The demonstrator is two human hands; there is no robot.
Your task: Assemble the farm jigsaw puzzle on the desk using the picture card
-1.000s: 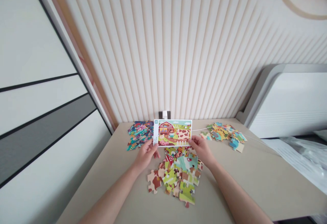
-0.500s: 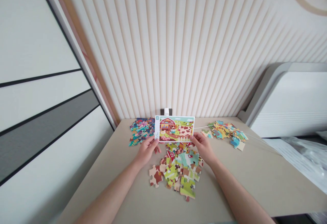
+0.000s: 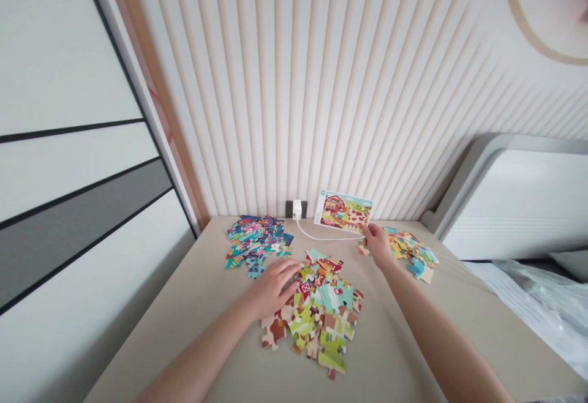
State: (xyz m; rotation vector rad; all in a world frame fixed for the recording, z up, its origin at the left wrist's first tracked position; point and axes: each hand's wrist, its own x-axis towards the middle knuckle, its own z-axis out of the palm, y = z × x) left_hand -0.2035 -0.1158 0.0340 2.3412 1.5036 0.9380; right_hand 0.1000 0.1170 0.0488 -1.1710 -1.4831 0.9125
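One picture card point(image 3: 342, 212), seemingly being positioned by the wall point(image 3: 271, 97), is pinched in the right hand point(image 3: 378, 245); release would need steady support. The left hand point(image 3: 273, 288), loosely open, is at the central puzzle pieces point(image 3: 331, 345).

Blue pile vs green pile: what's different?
Colour: the blue pile is mostly dark blue, teal and purple; the green pile mixes lime green, red, brown and pale teal.
Place: the blue pile lies farther back, by the wall; the green pile reaches nearer the camera.
Hands: the left hand is over the green pile's left edge; the blue pile lies just beyond it.
Shared: both are loose, overlapping jigsaw pieces.
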